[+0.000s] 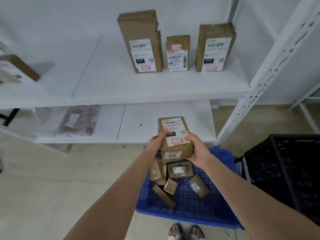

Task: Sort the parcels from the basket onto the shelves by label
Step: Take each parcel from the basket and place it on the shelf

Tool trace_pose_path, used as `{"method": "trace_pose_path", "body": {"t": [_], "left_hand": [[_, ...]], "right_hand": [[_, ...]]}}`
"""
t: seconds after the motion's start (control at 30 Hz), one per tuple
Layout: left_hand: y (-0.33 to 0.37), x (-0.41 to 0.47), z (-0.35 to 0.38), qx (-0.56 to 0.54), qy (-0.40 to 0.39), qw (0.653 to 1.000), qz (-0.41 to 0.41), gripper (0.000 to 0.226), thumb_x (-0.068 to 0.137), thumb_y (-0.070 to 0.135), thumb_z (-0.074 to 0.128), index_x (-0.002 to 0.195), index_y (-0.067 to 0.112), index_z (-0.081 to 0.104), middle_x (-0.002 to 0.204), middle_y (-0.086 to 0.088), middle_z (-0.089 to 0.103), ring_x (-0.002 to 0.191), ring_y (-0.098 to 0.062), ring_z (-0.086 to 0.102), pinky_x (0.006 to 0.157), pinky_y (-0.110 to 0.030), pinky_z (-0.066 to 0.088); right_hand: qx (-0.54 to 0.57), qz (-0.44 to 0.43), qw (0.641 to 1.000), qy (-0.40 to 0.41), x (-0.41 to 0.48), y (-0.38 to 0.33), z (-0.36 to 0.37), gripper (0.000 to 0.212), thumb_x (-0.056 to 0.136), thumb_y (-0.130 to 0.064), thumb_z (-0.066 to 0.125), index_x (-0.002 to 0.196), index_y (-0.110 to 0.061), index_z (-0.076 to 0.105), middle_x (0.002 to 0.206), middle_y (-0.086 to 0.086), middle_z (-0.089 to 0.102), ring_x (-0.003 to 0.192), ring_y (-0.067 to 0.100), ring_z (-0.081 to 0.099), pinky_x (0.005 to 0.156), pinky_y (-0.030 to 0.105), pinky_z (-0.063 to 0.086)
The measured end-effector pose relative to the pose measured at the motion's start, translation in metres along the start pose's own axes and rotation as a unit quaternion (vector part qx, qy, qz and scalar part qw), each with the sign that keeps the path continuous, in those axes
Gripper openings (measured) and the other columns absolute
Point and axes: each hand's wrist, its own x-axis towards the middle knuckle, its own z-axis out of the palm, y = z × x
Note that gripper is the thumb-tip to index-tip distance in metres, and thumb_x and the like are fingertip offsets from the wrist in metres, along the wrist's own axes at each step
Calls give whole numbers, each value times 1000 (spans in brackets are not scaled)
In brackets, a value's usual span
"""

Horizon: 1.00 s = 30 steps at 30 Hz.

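Left hand (156, 146): gripping cardboard parcel (175, 135) above blue basket (216, 213), label tilted up for reading.
Right hand (197, 149): clasping parcel's other side.
Lower shelf (147, 115): just beyond basket.

Black crate (285, 174) on beige floor (43, 187)
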Motion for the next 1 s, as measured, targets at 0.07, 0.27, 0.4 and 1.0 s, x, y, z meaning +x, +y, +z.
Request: {"method": "trace_pose_path", "body": {"t": [0.07,0.27,0.4,1.0], "left_hand": [[19,-21,-6,-6,-10,1000,25,60,78,48,70,127,17,52,108,-7,69,95,-26,66,77,-42,55],[64,-67,-24,-7,-4,994,106,56,84,28,68,135,20,46,102,-6,70,87,-22,66,80,-42,55],[87,-85,-29,-12,14,990,136,46,88,28,62,132,21,49,105,-5,68,94,-23,64,93,-50,50],[164,-158,-67,25,32,968,248,62,82,45,68,137,27,43,118,3,65,104,-20,64,92,-49,51]], "right_hand": [[-19,-9,1000,-22,-16,-15,12,47,81,-18,59,127,-21,53,119,16,66,106,32,64,78,44,57],[-77,-1,995,-61,-61,-55,37,30,86,-16,61,116,-15,56,105,16,64,100,32,62,89,50,52],[-114,-37,990,-76,-76,-70,56,24,88,-17,61,111,-18,56,102,13,63,99,31,62,96,53,48],[-156,-150,969,-120,-128,-125,136,30,84,-8,56,113,-17,59,106,10,65,98,27,62,92,49,50]]}}
